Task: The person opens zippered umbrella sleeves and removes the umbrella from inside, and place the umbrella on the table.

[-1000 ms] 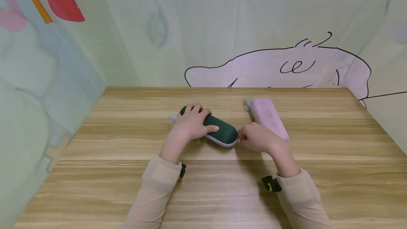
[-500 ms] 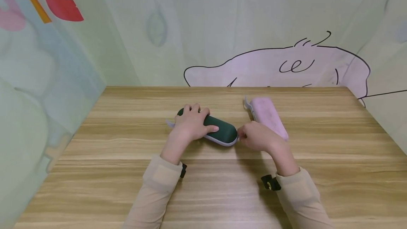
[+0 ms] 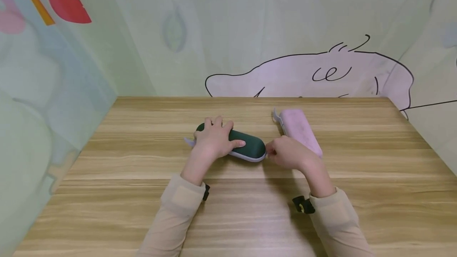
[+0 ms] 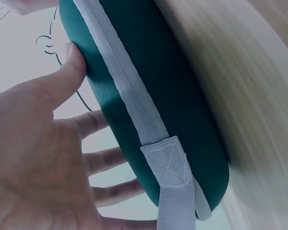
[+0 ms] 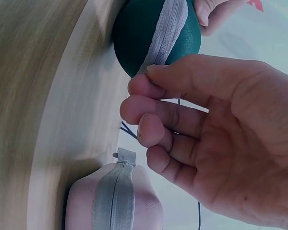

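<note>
A dark green zippered case (image 3: 250, 144) with a pale lilac zipper band lies slantwise on the table. My left hand (image 3: 214, 140) grips it from above, fingers spread over the far side and thumb on the near part of the top. A lilac strap (image 4: 176, 203) hangs from the case's left end in the left wrist view. At the other end my right hand (image 3: 289, 153) pinches the zipper's end (image 5: 156, 60) between thumb and index finger; whatever lies between the fingertips is hidden. Its other fingers are curled. Just behind this hand is a pink zippered case (image 3: 300, 130).
The pink case has its own lilac strap (image 3: 276, 116) at its far left. Wood-grain table (image 3: 242, 209) surrounds both cases. A printed cloth backdrop (image 3: 228, 35) stands along the table's back and sides.
The green case has turned slightly, its left end shifting left and towards me and its right end slightly away. Both hands keep their holds almost in place. The pink case lies as before.
</note>
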Motion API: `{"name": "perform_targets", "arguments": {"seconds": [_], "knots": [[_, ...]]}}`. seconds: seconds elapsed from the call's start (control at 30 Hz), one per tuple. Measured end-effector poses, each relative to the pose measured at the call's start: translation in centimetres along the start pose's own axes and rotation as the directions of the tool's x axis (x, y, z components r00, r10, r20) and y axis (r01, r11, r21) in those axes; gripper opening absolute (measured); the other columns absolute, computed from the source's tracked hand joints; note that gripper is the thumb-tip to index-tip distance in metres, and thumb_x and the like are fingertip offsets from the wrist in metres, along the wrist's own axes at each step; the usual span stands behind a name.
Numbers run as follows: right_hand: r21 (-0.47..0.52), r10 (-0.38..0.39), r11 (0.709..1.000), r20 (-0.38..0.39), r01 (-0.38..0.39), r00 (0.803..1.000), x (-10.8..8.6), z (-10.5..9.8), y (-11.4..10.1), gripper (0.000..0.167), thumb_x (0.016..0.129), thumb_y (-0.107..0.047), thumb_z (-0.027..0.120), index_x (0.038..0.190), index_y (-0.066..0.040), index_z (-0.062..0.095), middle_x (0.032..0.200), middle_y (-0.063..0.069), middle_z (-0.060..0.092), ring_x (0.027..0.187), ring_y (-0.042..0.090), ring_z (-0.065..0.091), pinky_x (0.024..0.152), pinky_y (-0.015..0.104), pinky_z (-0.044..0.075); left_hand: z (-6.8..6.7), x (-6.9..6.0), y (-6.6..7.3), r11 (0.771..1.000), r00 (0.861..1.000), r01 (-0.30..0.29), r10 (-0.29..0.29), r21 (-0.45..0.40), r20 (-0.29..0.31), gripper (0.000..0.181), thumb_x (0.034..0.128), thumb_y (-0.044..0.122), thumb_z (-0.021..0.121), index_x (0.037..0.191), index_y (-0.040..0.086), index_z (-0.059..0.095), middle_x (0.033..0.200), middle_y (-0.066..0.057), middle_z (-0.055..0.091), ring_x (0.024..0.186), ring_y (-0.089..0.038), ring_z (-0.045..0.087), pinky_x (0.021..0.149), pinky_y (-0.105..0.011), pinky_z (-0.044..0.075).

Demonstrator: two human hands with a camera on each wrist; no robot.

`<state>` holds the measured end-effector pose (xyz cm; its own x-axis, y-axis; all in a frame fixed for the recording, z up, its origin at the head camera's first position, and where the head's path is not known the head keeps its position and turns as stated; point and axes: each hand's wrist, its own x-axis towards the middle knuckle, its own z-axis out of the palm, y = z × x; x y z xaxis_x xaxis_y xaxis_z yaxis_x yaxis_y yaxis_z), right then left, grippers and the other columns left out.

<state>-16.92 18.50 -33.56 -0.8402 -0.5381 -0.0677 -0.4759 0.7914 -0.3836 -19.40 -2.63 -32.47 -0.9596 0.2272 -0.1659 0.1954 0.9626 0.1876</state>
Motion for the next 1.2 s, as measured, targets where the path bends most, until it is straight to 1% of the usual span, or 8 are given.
{"name": "perform_targets", "arguments": {"seconds": [0.17, 0.33, 0.47, 0.67, 1.0, 1.2], "knots": [[-0.010, 0.004, 1.000, -0.002, -0.004, 1.000, 0.00, 0.04, -0.01, 0.028, 0.082, 0.001, 0.057, 0.059, -0.013, 0.048, 0.058, -0.006, 0.034, 0.056, 0.008, 0.035, 0.055, 0.021, 0.028, -0.04, -0.18, 0.23, 1.000, 1.000, 0.026, -0.026, 0.002, 0.005, 0.074, 0.0866, 0.064, 0.053, 0.145, 0.021, 0.041, 0.155, -0.013, 0.029, 0.141, -0.044, 0.021, 0.094, -0.073, 0.035], [-0.018, 0.000, 1.000, -0.006, 0.000, 1.000, -0.03, 0.04, -0.03, 0.027, 0.082, 0.002, 0.057, 0.060, -0.012, 0.050, 0.058, -0.006, 0.033, 0.056, 0.008, 0.035, 0.055, 0.021, 0.028, 0.05, -0.15, 0.38, 0.999, 0.999, 0.050, -0.050, 0.016, 0.012, 0.074, 0.0868, 0.066, 0.051, 0.146, 0.023, 0.038, 0.157, -0.011, 0.026, 0.142, -0.043, 0.019, 0.095, -0.073, 0.034], [-0.022, 0.001, 1.000, -0.006, -0.001, 1.000, -0.11, 0.02, -0.12, 0.027, 0.082, 0.002, 0.057, 0.060, -0.012, 0.050, 0.058, -0.006, 0.033, 0.056, 0.008, 0.035, 0.055, 0.021, 0.028, 0.12, -0.14, 0.45, 0.998, 0.998, 0.059, -0.060, 0.024, 0.019, 0.075, 0.0866, 0.067, 0.050, 0.147, 0.024, 0.037, 0.157, -0.010, 0.025, 0.142, -0.042, 0.018, 0.095, -0.073, 0.034], [-0.031, -0.018, 0.999, -0.010, 0.017, 1.000, -0.10, 0.05, -0.35, 0.028, 0.081, 0.001, 0.057, 0.059, -0.013, 0.048, 0.059, -0.006, 0.035, 0.057, 0.008, 0.036, 0.055, 0.021, 0.029, 0.08, -0.21, 0.45, 0.996, 0.997, 0.075, -0.076, 0.037, 0.024, 0.076, 0.0863, 0.068, 0.049, 0.148, 0.025, 0.035, 0.157, -0.010, 0.025, 0.142, -0.041, 0.019, 0.094, -0.072, 0.035], [-0.025, -0.009, 1.000, -0.008, 0.009, 1.000, -0.23, 0.17, -0.46, 0.028, 0.082, 0.002, 0.057, 0.059, -0.013, 0.048, 0.059, -0.006, 0.034, 0.057, 0.008, 0.036, 0.055, 0.021, 0.029, -0.07, -0.43, 0.64, 0.994, 0.993, 0.100, -0.103, 0.049, 0.051, 0.078, 0.0867, 0.070, 0.046, 0.150, 0.026, 0.032, 0.156, -0.009, 0.026, 0.143, -0.040, 0.016, 0.089, -0.070, 0.039], [-0.025, -0.010, 1.000, -0.013, 0.009, 1.000, -0.35, 0.16, -0.62, 0.028, 0.082, 0.002, 0.058, 0.060, -0.013, 0.048, 0.059, -0.006, 0.034, 0.057, 0.008, 0.035, 0.054, 0.021, 0.028, -0.04, -0.58, 0.88, 0.992, 0.992, 0.109, -0.113, 0.068, 0.058, 0.078, 0.0871, 0.070, 0.045, 0.150, 0.026, 0.031, 0.155, -0.010, 0.026, 0.140, -0.040, 0.020, 0.087, -0.068, 0.041]]}}
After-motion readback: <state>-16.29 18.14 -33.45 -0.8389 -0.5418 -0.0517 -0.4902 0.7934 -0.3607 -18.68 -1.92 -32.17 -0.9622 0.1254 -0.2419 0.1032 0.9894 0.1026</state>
